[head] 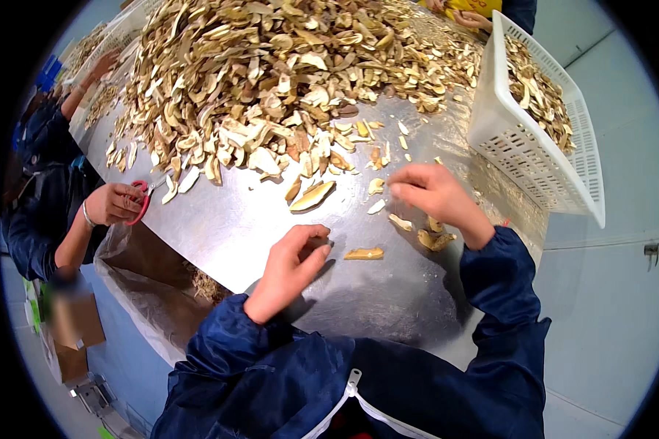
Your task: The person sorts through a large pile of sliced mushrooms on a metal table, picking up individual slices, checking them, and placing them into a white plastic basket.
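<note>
My left hand (294,269) hovers over the metal table (357,296), fingers curled and thumb apart, with nothing visible in it. Just right of it lies a narrow yellowish dried mushroom slice (364,253). My right hand (442,195) reaches in from the right; its fingertips are slightly blurred and I see nothing between them. Near those fingertips are a small pale piece (376,186) and a white chip (377,207). Below the hand rest a thin slice (400,222) and a curled brownish piece (435,240). A larger slice (313,196) lies beyond my left hand.
A big heap of dried mushroom slices (263,71) covers the far table. At right stands a white perforated plastic basket (527,148) of slices. A co-worker's hand (115,204) at left holds red-handled scissors (141,203). Below the left edge hangs a plastic-lined bag (143,296) with scraps.
</note>
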`<state>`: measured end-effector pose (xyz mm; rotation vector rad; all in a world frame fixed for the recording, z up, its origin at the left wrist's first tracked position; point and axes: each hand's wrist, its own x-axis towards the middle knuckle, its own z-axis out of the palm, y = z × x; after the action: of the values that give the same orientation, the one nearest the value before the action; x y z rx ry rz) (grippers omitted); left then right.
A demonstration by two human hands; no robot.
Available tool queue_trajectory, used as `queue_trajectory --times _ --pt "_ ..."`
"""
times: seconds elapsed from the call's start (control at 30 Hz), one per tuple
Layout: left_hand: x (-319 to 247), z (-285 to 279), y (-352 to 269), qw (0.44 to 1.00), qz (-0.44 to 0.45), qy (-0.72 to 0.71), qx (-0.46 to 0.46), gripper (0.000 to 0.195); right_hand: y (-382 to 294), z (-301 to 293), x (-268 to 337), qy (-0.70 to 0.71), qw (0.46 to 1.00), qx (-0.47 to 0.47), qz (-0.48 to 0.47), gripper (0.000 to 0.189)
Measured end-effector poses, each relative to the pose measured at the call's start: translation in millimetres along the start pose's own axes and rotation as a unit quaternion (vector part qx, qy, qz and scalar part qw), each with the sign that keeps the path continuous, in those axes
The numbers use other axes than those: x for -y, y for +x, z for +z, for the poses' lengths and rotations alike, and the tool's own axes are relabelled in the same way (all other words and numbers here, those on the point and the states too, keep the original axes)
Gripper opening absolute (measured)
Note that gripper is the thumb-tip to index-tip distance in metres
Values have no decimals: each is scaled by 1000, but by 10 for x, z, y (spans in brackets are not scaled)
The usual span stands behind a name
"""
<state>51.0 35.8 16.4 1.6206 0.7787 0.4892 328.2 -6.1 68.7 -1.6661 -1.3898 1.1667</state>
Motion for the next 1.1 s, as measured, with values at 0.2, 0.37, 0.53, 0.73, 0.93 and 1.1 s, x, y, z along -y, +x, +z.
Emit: queue_trajectory --times 0.2,0.37,0.53,0.73,0.93,1.1 --pt "-114 303 55 990 105 -28 89 34 895 268 -89 -284 928 -184 -156 22" --pt "-70 327 345 965 -16 -253 65 32 1067 331 -137 -383 897 -200 -94 16" --pt "-137 319 538 835 -120 -536 32 43 704 200 68 -61 998 -11 -24 28" --pt "-14 298 593 801 -130 -579 81 26 868 504 256 -210 973 -76 -61 33" --pt "-37 320 563 850 -107 -512 67 13 1186 587 132 -283 939 -191 -39 40" --pt "-38 349 559 861 -65 -497 86 13 1041 444 78 -171 968 -185 -24 36"
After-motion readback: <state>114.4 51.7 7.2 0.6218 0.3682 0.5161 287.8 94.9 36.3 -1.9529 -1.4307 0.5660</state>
